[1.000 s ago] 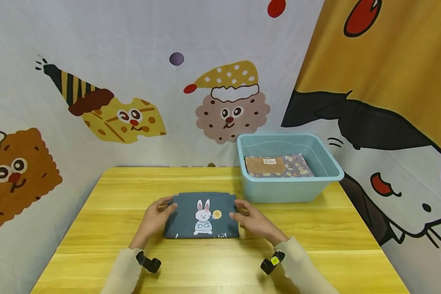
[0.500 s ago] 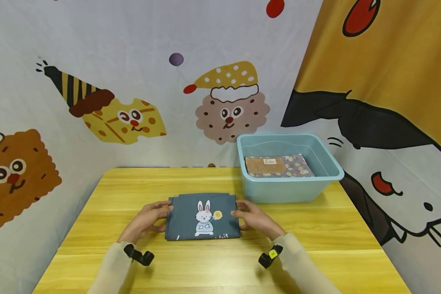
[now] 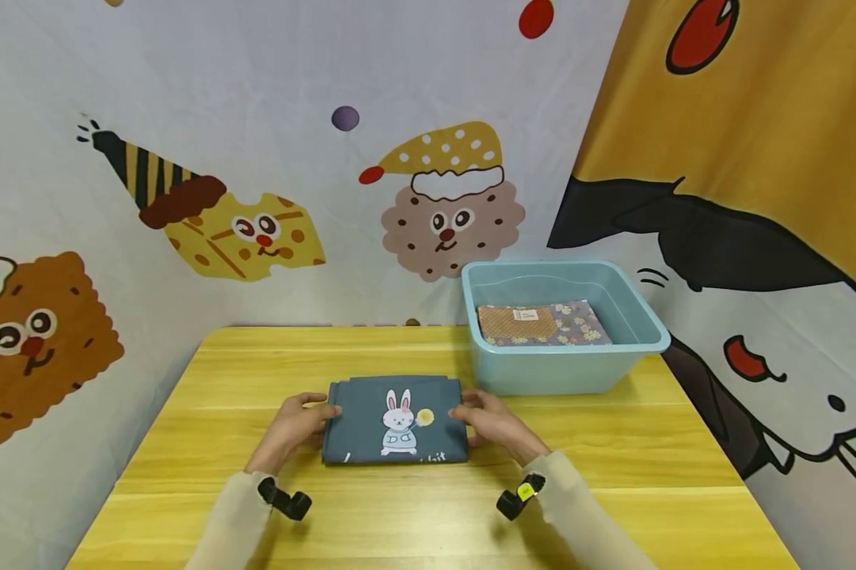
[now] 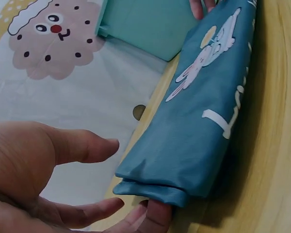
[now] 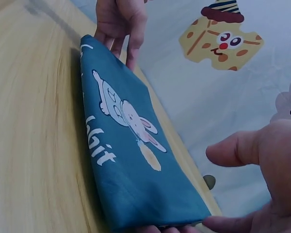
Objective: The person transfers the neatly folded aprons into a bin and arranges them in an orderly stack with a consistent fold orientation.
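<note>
A folded dark teal cloth (image 3: 363,427), printed with a white rabbit and white lettering, lies flat on the wooden table between both hands. At its left edge is my left hand (image 3: 295,423); in the left wrist view its fingertips (image 4: 157,216) reach under the folded layers, while the thumb stays apart above. My right hand (image 3: 495,423) is at the opposite edge. The right wrist view shows fingertips (image 5: 172,229) tucked under that edge, with the right thumb raised off the fabric. Parts of the fingers are hidden beneath the cloth.
A light blue plastic tub (image 3: 542,372) stands at the table's back right, just beyond my right hand. Inside it lies a folded floral cloth (image 3: 580,323) with a tan patch and white label. A cartoon-print curtain (image 3: 271,119) hangs behind the wooden table (image 3: 399,522).
My left hand first drew away from the cloth's left edge, then came back to it. The right hand moved slightly lower along its edge. The cloth has shifted slightly right.
</note>
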Motion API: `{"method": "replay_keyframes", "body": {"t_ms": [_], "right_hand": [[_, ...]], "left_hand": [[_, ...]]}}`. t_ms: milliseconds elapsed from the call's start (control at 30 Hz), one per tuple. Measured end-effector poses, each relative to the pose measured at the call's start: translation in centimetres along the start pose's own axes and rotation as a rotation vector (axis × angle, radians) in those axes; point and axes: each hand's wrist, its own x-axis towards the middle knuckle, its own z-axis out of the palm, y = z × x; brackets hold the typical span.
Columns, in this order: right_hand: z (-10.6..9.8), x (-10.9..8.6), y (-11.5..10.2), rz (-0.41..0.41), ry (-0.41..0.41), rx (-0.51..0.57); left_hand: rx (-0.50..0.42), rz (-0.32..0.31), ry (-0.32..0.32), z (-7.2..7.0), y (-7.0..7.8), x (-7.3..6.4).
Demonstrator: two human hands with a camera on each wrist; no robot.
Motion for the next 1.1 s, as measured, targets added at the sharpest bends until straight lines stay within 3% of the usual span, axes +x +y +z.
{"method": "replay_keyframes", "body": {"t_ms": [200, 300, 600, 733, 833, 967, 1100], "right_hand": [[0.0, 0.1, -0.3, 0.036, 0.034, -0.027], [-0.1, 0.3, -0.2, 0.063, 0.024, -0.006], [-0.2, 1.4, 1.3, 0.086, -0.091, 0.119], [-0.5, 1.7, 1.9, 0.053, -0.158, 0.182], [-0.8, 1.6, 2.1, 0.045, -0.212, 0.238], [-0.9, 1.3, 2.1, 0.056, -0.263, 0.327], [-1.0, 1.1, 2.2, 0.035, -0.312, 0.368]], "left_hand": [[0.045, -0.016, 0.021, 0.2, -0.2, 0.2], [0.061, -0.008, 0.002, 0.2, -0.4, 0.3], [0.087, 0.039, -0.069, 0.4, -1.0, 0.7], [0.001, 0.059, -0.119, 0.3, -1.4, 0.7], [-0.135, 0.067, -0.213, 0.2, -1.8, 0.5], [-0.243, 0.097, -0.328, -0.3, -2.4, 0.6], [-0.263, 0.109, -0.33, -0.7, -2.4, 0.5]]}}
